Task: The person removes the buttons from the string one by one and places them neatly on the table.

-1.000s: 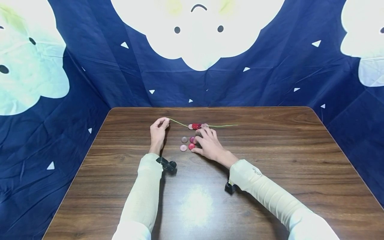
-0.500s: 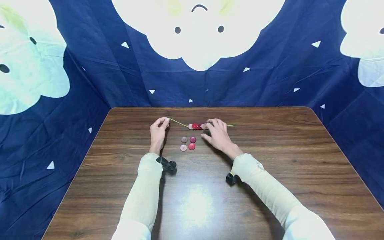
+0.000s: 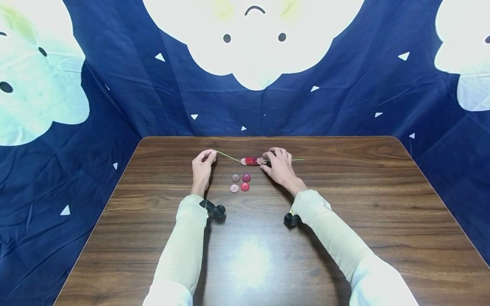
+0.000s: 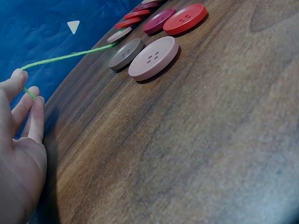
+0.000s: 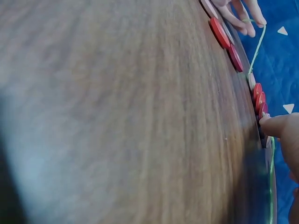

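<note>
My left hand (image 3: pixel 202 172) pinches one end of a green string (image 4: pixel 65 58), lifted a little off the table. The string runs down into a row of overlapping strung buttons (image 3: pixel 250 161), pink at the left end, then red, maroon and pinkish. At the row's right end, my right hand (image 3: pixel 282 168) has its thumb and index finger curled about the last buttons; the thumb tip (image 5: pixel 266 119) lies against a maroon one. Nearer me lie loose buttons: grey-brown (image 3: pixel 235 177), purple (image 3: pixel 246 178), pink (image 3: pixel 234 188) and red (image 3: pixel 245 187).
The buttons lie near the far edge of a brown wooden table (image 3: pixel 344 178). The string's free tail (image 3: pixel 297 160) extends right beyond my right hand. A navy cloth (image 3: pixel 264 110) with white clouds and triangles stands behind and at both sides. Each wrist wears a black camera.
My right hand has moved from the loose purple and red buttons up and right to the row's right end, where thumb and index finger have drawn together. The left hand stays put.
</note>
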A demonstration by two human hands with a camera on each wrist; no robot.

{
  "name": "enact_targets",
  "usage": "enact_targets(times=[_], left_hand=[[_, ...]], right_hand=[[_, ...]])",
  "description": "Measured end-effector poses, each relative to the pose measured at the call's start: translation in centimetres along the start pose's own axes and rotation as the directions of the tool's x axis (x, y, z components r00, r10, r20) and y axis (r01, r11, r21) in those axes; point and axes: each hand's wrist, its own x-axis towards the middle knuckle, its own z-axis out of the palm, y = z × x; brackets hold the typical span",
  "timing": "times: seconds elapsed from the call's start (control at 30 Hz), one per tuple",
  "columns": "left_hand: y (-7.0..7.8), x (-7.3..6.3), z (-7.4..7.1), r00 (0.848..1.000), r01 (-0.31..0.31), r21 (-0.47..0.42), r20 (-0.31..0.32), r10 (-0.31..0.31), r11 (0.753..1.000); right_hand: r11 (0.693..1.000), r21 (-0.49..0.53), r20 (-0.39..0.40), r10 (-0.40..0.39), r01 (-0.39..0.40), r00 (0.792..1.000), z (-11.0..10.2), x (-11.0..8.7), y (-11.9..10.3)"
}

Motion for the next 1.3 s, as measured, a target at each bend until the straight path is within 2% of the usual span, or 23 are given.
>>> enact_targets(times=[0.2, 0.33, 0.5, 0.73, 0.9, 1.03, 1.2, 1.3], left_hand=[[0.1, -0.1, 0.1, 1.000, -0.003, 0.012, 0.001, 0.003, 1.000], [-0.8, 0.6, -0.1, 1.000, -0.002, 0.003, 0.001, 0.002, 1.000], [-2.2, 1.4, -0.1, 1.000, -0.010, -0.003, -0.011, 0.010, 1.000], [-2.6, 1.4, 0.0, 0.999, -0.030, 0.028, -0.042, 0.031, 0.999], [-2.6, 1.4, 0.0, 0.999, -0.021, 0.011, -0.039, 0.022, 1.000], [-1.9, 1.1, -0.1, 1.000, 0.001, -0.018, -0.020, -0.001, 1.000], [-0.6, 0.4, 0.0, 1.000, 0.006, 0.002, -0.004, -0.006, 1.000], [-0.5, 0.4, 0.0, 1.000, 0.001, 0.015, -0.002, -0.001, 1.000]], right_hand=[[0.999, -0.043, 0.054, 0.033, -0.030, 0.998, 0.2, 0.7, 0.1], [0.997, -0.061, 0.088, 0.046, -0.041, 0.995, 0.0, 0.9, 0.1], [0.998, -0.043, 0.086, 0.050, -0.046, 0.995, -0.2, 0.9, 0.3], [0.999, -0.020, 0.068, 0.041, -0.040, 0.997, -0.4, 0.5, 0.8], [0.999, 0.005, 0.054, 0.052, -0.052, 0.997, -0.7, 0.1, 1.5], [0.998, 0.017, 0.045, 0.052, -0.052, 0.998, -0.8, -0.1, 2.0], [0.998, 0.030, 0.030, 0.049, -0.050, 0.998, -1.1, -0.3, 2.5], [0.998, 0.034, 0.022, 0.052, -0.053, 0.998, -1.3, -0.4, 2.9]])
